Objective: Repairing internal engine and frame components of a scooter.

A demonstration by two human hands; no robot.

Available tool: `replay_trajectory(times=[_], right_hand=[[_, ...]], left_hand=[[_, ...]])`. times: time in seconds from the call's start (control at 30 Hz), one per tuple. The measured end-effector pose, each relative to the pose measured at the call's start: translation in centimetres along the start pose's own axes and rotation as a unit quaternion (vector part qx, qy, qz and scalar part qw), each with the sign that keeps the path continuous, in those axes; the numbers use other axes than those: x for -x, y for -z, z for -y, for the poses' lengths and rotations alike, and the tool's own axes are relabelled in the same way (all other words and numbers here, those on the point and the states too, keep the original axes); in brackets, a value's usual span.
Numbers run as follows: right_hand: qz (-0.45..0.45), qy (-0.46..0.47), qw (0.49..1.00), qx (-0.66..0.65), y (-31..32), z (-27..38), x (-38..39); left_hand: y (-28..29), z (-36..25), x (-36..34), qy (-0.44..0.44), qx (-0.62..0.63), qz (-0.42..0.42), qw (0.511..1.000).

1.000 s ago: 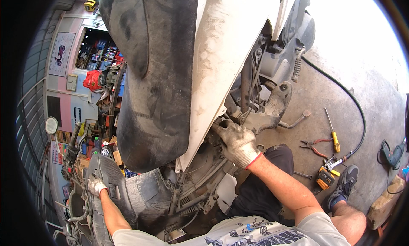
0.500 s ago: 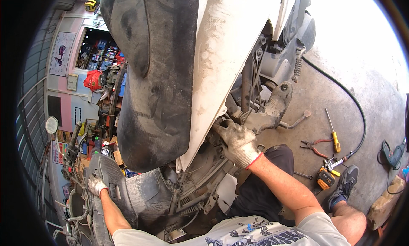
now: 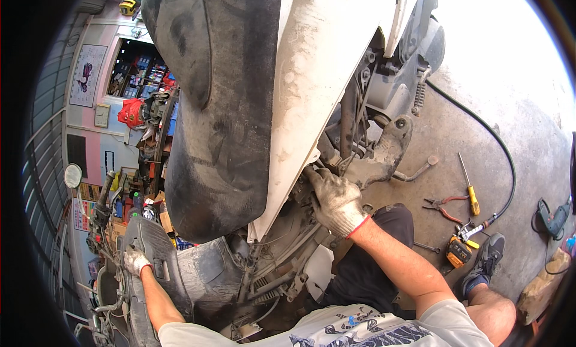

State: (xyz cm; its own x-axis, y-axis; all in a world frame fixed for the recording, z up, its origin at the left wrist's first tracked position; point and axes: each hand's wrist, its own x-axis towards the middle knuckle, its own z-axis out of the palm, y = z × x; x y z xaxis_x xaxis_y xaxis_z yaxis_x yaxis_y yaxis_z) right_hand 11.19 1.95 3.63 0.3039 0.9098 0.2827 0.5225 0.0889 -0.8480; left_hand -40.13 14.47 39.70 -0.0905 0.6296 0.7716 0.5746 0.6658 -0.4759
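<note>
A dusty scooter with a long black seat [image 3: 225,113] and a white side panel [image 3: 306,71] fills the middle. My right hand [image 3: 336,202], in a whitish work glove with a red cuff, reaches in at the lower edge of the white panel, beside the exposed frame. Its fingers are bent together among dark parts; the fingertips and whatever they hold are hidden. Over at the left, my gloved left hand [image 3: 137,260] grips the edge of the scooter's grey front panel [image 3: 155,251], its fingers curled over it.
On the concrete floor at right lie a yellow-handled screwdriver [image 3: 473,197], red-handled pliers [image 3: 445,208], an orange-and-black air gauge [image 3: 459,251] on a black hose [image 3: 501,143], and a teal power tool [image 3: 553,218]. A kickstand pedal [image 3: 420,168] juts out. Cluttered shelves stand at left.
My right hand has shifted very slightly, its fingers moving a little at the panel's edge. My left hand stays in place.
</note>
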Motion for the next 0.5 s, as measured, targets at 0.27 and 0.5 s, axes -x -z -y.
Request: replay_trajectory(times=[0.27,0.5], right_hand=[[0.022,0.019,0.999,0.031,0.3,0.0,0.2],[0.008,0.026,1.000,0.009,-0.3,-0.2,0.1]], left_hand=[[-0.1,-0.1,0.1,0.001,0.008,0.003,1.000],[-0.6,0.3,-0.5,-0.012,-0.003,0.005,1.000]])
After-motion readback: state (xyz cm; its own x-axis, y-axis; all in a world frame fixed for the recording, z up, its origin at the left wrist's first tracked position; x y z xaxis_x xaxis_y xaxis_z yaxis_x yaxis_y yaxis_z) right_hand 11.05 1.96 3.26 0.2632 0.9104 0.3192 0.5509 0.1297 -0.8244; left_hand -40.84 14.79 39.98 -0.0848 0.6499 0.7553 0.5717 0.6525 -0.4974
